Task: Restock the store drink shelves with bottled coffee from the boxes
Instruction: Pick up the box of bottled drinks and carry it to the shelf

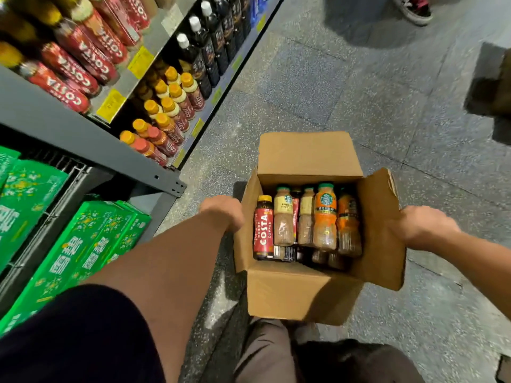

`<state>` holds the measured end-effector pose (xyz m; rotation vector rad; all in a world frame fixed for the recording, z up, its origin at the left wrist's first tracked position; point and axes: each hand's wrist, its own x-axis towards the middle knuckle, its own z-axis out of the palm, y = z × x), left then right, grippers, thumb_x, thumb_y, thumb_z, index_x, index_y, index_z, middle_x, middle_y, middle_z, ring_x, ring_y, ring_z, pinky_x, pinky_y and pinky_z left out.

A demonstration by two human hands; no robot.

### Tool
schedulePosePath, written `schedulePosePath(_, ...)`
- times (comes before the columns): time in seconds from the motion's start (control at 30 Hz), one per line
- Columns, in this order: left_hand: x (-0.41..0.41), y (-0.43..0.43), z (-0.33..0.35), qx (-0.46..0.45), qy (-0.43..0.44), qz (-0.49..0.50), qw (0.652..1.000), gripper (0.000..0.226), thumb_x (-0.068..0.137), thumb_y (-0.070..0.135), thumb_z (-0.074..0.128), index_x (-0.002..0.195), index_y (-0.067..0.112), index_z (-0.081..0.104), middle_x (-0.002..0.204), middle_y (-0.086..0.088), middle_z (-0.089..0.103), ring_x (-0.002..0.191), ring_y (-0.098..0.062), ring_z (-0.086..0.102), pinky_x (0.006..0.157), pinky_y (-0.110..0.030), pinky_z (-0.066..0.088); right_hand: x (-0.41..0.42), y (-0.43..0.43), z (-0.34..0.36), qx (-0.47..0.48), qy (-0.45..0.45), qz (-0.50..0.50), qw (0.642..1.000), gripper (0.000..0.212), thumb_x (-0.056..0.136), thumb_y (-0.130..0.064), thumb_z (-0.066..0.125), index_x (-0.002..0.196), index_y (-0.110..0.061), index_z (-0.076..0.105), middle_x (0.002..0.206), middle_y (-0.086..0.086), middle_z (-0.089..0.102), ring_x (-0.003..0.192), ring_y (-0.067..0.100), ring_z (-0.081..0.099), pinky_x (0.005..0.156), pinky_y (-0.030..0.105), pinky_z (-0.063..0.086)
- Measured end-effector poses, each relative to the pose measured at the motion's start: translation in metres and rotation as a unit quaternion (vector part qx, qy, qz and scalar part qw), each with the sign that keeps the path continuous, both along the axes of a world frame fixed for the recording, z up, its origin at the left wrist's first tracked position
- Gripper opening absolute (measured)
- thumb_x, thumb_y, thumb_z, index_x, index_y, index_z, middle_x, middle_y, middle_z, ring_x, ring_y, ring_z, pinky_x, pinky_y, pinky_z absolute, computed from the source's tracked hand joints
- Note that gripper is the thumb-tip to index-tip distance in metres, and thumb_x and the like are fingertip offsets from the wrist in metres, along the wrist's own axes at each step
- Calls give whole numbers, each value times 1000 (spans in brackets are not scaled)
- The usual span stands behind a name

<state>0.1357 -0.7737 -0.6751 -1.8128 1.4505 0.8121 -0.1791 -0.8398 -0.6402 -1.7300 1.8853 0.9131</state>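
Left hand (222, 212) and right hand (423, 226) are well apart, one on each side of the open box (290, 297).

1. Left hand: grips the left side of the box at its upper edge. The fingers curl down against the cardboard and are partly hidden.
2. Right hand: grips the raised right flap (383, 217). The fingers wrap behind the flap, out of view.
3. Box: held above the floor (331, 78), in front of the person's legs, all four flaps open.
4. Contents: bottled coffee packed close together, caps pointing away from the person. A red Costa bottle (263, 228) with a yellow cap lies at the left wall. Beside it is a beige Starbucks bottle (284, 217); further right is an orange Starbucks bottle (325, 214). More bottles lie underneath, partly hidden.
5. Shelves (41, 117): to the left of the box. The upper level carries red Costa bottles (72, 67). The level below carries orange-capped bottles (171, 106) and dark white-capped bottles (204, 51). Yellow tags (139, 62) line the edges.
6. Green cases (91, 244): stacked at lower left, beside the shelves.
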Motion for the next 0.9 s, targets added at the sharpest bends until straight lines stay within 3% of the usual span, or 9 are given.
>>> schedulePosePath(0.17, 6, -38, 0, 12, -7, 34, 999, 38, 95, 19, 34, 126, 11, 54, 130, -11, 56, 117, -29, 54, 93, -38, 44, 13, -53, -10, -2, -2, 22, 1000, 28, 92, -27, 47, 107, -10, 63, 112, 15, 63, 104, 35, 59, 82, 37, 45)
schedulePosePath(0.33, 9, -69, -2, 13, -9, 110, 994, 36, 97, 25, 37, 125, 11, 54, 128, -9, 57, 116, -27, 55, 92, -37, 44, 27, -120, -29, 4, -15, 85, 996, 29, 93, -28, 46, 111, -12, 62, 113, 13, 64, 104, 33, 60, 77, 34, 44)
schedulePosePath(0.53, 1, -98, 9, 19, -46, 199, 979, 38, 98, 23, 37, 130, 10, 53, 133, -12, 54, 120, -29, 53, 95, -38, 44, 53, -205, -36, 27, -46, 177, 983, 35, 90, -35, 48, 113, -13, 64, 116, 14, 64, 107, 33, 60, 82, 35, 45)
schedulePosePath(0.7, 3, -120, 5, 15, -38, 244, 969, 35, 95, 22, 39, 120, 8, 59, 124, -12, 60, 111, -28, 58, 85, -36, 46, 76, -265, -36, 27, -40, 252, 966, 35, 90, -36, 51, 115, -14, 63, 115, 14, 64, 106, 33, 60, 83, 34, 46)
schedulePosePath(0.9, 3, -139, -17, -1, -23, 311, 950, 38, 93, 23, 40, 125, 15, 58, 129, -8, 58, 117, -28, 56, 94, -39, 44, 110, -316, -36, -5, 2, 324, 946, 32, 89, -31, 52, 112, -12, 62, 111, 13, 65, 103, 31, 62, 80, 33, 46)
